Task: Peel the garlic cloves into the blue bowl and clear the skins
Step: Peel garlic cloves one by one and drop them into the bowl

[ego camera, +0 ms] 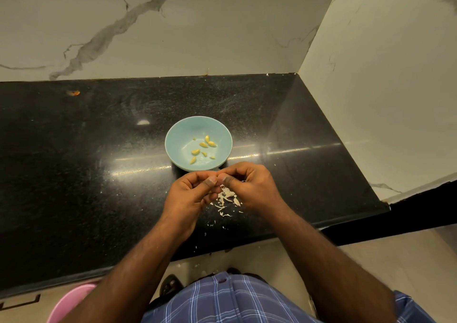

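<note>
Black speckled countertop [86,149] fills the middle of the frame, with marble-veined wall panels [173,26] behind and to the right. Blue bowl [176,135] sits at centre frame and holds several peeled yellowish garlic cloves [203,144] scattered over its floor. Just below the bowl, both hands meet thumb to thumb. Left hand [188,194] has its fingers curled inward, thumb pressed up against the right thumb; right hand [249,186] is likewise curled. The fingertips of both pinch at something small between them; it is hidden by the fingers, so what it is cannot be told. Pale papery skins [226,196] lie heaped on the counter beneath and between the hands, and smaller flecks trail toward the counter's front edge. Lower frame: plaid shirt [222,300], pink basin [71,303] at lower left.
</note>
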`<state>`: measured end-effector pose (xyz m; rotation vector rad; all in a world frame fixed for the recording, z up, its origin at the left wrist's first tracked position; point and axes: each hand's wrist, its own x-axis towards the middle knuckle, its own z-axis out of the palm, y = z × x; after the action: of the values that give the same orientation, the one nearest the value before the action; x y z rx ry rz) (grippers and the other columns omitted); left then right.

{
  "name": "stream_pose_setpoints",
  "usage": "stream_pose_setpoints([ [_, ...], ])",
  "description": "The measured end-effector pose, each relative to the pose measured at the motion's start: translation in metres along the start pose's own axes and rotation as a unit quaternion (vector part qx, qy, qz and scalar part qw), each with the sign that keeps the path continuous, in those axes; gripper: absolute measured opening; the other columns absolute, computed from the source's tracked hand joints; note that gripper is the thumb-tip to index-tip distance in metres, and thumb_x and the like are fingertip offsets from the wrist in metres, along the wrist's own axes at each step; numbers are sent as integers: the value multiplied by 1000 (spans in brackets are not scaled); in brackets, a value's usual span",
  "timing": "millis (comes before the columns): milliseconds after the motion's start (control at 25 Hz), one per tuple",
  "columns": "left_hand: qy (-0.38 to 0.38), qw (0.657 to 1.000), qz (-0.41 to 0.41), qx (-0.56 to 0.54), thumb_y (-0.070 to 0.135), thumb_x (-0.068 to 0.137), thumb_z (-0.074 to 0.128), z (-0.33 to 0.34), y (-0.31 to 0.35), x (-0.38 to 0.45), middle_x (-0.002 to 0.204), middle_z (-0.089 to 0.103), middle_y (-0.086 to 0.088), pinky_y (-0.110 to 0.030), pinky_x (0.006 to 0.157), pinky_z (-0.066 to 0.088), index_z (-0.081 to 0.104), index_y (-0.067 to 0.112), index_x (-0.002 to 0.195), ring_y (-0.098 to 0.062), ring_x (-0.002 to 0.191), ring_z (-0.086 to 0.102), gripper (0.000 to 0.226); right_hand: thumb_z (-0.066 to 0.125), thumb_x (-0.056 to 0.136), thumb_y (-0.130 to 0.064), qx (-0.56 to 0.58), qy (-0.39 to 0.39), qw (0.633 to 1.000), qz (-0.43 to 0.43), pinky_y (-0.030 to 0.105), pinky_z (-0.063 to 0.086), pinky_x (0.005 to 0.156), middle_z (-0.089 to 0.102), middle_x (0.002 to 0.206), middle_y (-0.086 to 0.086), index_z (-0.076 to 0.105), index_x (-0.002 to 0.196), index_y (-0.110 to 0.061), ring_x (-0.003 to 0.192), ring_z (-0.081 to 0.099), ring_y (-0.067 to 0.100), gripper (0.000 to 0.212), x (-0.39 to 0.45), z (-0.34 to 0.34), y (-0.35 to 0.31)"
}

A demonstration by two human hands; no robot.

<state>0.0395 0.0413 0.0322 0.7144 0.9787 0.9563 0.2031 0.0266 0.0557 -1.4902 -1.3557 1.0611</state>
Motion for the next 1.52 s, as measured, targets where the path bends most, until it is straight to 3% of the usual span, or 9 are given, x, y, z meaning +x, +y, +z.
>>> stream_pose_setpoints([
  [160, 24, 1000, -5, -8, 9, 88, 72, 0, 1, 0, 85, 73, -12, -20, 65, 56, 73, 5, 97, -16, 75, 67, 10, 78, 87, -8, 26, -9, 1000, 15, 28, 60, 77, 77, 89, 2, 76, 98, -16, 85, 75, 14, 14, -2, 1, 1],
  [360, 28, 995, 49, 87, 9, 90, 71, -2, 0, -1, 77, 70, -14, -19, 59, 52, 76, 4, 95, -10, 62, 59, 8, 77, 86, -7, 44, -23, 996, 79, 51, 62, 81, 77, 83, 6, 75, 93, -17, 82, 75, 26, 13, 0, 2, 5],
  [480, 38, 989, 65, 129, 10, 92, 71, -3, 1, 1, 78, 71, -15, -23, 61, 52, 77, 6, 96, -12, 65, 60, 8, 76, 86, -9, 6, -16, 997, 71, 56, 61, 77, 77, 80, 2, 74, 91, -19, 79, 75, 29, 12, 1, 4, 5],
  [640, 30, 987, 66, 144, 12, 94, 70, -3, 3, 1, 80, 70, -22, -27, 63, 52, 78, 8, 96, -15, 66, 59, 9, 76, 87, -13, -40, -15, 999, 33, 48, 62, 77, 76, 81, -6, 71, 91, -24, 76, 74, 15, 13, -2, 3, -1],
  [1000, 29, 983, 87, 162, 10, 96, 68, 3, 3, 3, 67, 66, -12, -31, 63, 49, 79, 10, 93, -16, 62, 57, 11, 73, 87, -14, -100, 5, 995, -2, 31, 60, 72, 74, 81, -9, 70, 93, -25, 74, 70, 7, 13, -7, 2, -11],
  [1160, 37, 979, 102, 171, 7, 96, 66, 6, 1, 3, 71, 68, -18, -35, 65, 51, 78, 10, 91, -17, 63, 59, 13, 69, 88, -11, -138, 19, 990, -28, 21, 55, 66, 71, 74, -9, 68, 94, -24, 72, 67, 4, 15, -9, 5, -14],
  [1320, 34, 978, 116, 169, 5, 96, 66, 7, 0, 3, 77, 69, -27, -38, 67, 51, 78, 11, 90, -20, 66, 60, 15, 67, 89, -10, -151, 21, 987, -52, 18, 53, 65, 69, 73, -10, 67, 95, -21, 71, 67, 3, 12, -12, 6, -16],
  [1520, 28, 986, 100, 132, 5, 95, 66, 7, 2, -1, 66, 68, -9, -26, 61, 51, 77, 4, 94, -13, 61, 59, 11, 71, 88, -16, -117, 16, 992, -51, 31, 59, 71, 73, 79, -9, 68, 93, -25, 74, 70, 8, 11, -13, 3, -12],
])
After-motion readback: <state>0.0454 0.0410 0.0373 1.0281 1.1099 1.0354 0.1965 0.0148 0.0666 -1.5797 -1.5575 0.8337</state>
